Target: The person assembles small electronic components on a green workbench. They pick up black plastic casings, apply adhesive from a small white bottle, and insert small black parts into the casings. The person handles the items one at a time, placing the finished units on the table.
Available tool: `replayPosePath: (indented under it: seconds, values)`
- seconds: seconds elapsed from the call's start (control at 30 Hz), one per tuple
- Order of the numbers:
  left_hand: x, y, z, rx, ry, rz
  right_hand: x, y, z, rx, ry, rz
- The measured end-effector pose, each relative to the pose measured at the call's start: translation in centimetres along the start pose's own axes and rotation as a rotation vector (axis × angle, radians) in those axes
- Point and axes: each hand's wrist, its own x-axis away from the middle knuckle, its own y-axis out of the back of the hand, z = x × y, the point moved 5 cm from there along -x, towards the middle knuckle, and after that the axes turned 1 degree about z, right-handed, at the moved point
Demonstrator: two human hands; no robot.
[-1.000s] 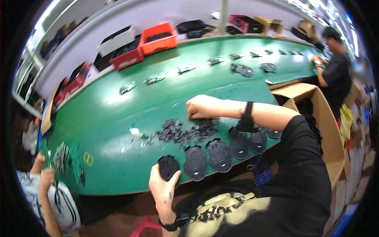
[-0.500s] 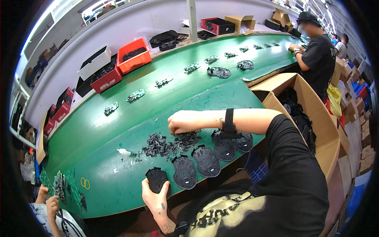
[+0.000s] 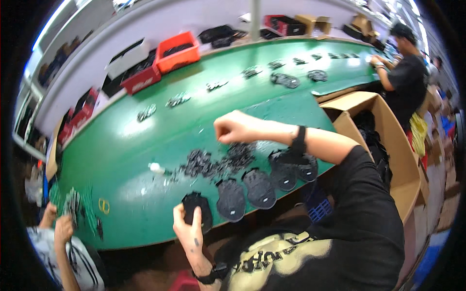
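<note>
My left hand (image 3: 187, 227) grips a black mouse-shaped plastic base (image 3: 198, 209) at the table's near edge, thumb on one side and fingers on the other. My right hand (image 3: 234, 127) is closed above the far side of a pile of small black plastic pieces (image 3: 206, 164). Its fingertips are turned down, and anything in them is hidden. Right of the held base, several similar bases lie in a row: one base (image 3: 230, 200) is nearest, then another base (image 3: 259, 188), and others (image 3: 282, 173) partly under my right forearm.
A small white bottle (image 3: 156, 168) lies left of the pile. Green circuit boards (image 3: 178, 100) line the green belt (image 3: 131, 127) beyond. An open carton (image 3: 400, 160) stands at right. A co-worker's hands (image 3: 63, 228) hold parts at lower left; another person (image 3: 405, 72) works at far right.
My right hand has risen off the pile, still closed. My left hand keeps its hold on the base. The whole view has shifted slightly and is blurrier.
</note>
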Motion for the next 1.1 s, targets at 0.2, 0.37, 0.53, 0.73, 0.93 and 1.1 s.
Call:
replayPosePath:
  seconds: [0.2,0.37,0.53,0.73,0.93,1.1]
  values:
    - [0.7,-0.7,-0.9,0.682,0.164,0.098,3.6,0.5,5.9,-0.613,-0.15,0.137]
    - [0.7,-2.7,-4.2,0.922,0.126,0.164,7.6,-0.8,8.7,-0.626,-0.131,0.115]
    - [0.4,-3.9,-5.8,0.794,0.05,0.223,9.5,-3.3,9.1,-0.758,-0.176,0.096]
    - [-0.2,-4.7,-7.8,0.826,-0.013,0.209,9.8,-3.9,9.9,-0.576,-0.173,0.075]
    - [0.0,-4.7,-7.6,0.786,-0.01,0.203,9.5,-3.4,11.0,-0.311,0.061,0.029]
    - [0.2,-4.4,-7.7,0.761,-0.012,0.177,9.6,-4.1,10.9,-0.344,0.04,0.016]
